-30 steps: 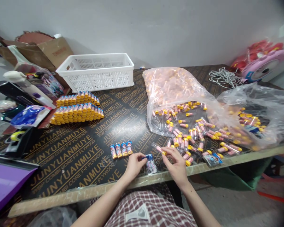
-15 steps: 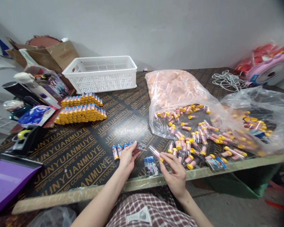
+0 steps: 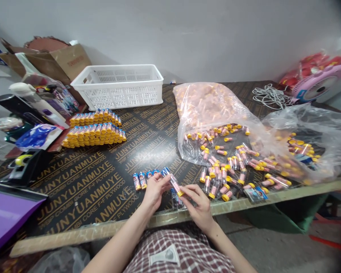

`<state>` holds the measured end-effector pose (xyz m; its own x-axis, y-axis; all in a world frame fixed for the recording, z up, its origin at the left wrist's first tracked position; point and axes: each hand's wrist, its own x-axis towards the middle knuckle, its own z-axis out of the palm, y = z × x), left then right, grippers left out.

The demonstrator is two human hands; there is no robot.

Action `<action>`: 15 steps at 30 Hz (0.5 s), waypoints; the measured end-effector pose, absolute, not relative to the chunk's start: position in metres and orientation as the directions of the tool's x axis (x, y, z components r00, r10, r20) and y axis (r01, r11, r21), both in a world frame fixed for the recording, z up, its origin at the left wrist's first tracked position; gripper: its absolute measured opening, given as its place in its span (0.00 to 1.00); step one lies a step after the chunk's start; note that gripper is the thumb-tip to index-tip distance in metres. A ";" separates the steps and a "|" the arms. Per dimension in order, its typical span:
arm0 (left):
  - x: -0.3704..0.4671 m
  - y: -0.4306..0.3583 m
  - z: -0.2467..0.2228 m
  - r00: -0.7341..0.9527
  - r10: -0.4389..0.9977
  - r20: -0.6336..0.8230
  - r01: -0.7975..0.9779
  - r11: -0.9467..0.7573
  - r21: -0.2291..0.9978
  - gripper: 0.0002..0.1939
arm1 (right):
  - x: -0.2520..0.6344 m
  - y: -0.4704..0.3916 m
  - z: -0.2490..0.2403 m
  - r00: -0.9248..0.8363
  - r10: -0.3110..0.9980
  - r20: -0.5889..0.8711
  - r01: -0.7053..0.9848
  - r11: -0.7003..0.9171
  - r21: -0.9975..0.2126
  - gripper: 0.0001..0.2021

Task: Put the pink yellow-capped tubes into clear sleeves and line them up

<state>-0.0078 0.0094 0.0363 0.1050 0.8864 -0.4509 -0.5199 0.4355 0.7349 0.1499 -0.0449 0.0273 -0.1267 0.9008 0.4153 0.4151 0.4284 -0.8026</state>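
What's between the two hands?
In the head view, a yellow-capped tube with blue film at its far end, plus bluish pieces below.

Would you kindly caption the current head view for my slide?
Right hand holding a yellow-capped tube, left hand pinching a blue wrapper at its far end, beside blue-labelled tubes.

Maroon-white checked garment (image 3: 207, 254), pale printed patch (image 3: 165, 256), bare forearms (image 3: 125, 239), bare fingers (image 3: 191, 190)

A pink fan (image 3: 315, 88) stands at the far right corner of the surface (image 3: 147, 136); a coiled white cable (image 3: 269, 96) lies beside it. A black tape dispenser (image 3: 31, 168) sits at the left edge; a paper bag (image 3: 71, 62) occupies the far left corner.
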 end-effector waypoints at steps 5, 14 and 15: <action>-0.015 0.009 0.037 0.253 0.863 -0.437 -0.434 0.505 0.746 0.14 | 0.156 -0.040 0.028 -0.303 0.883 0.358 0.317 0.448 -0.836 0.21; -0.012 -0.002 0.046 0.452 0.778 -0.436 -0.262 0.583 0.769 0.16 | 0.156 -0.031 0.032 -0.307 0.886 0.349 0.354 0.446 -0.822 0.43; -0.011 -0.003 0.046 0.458 0.774 -0.438 -0.259 0.587 0.767 0.16 | 0.156 -0.031 0.032 -0.344 0.878 0.333 0.330 0.445 -0.833 0.44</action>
<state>-0.0110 -0.0029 0.0460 0.4579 0.7738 -0.4377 -0.2586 0.5870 0.7671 0.1563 -0.0305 0.0322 -0.3444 0.8780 0.3326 0.3301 0.4448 -0.8326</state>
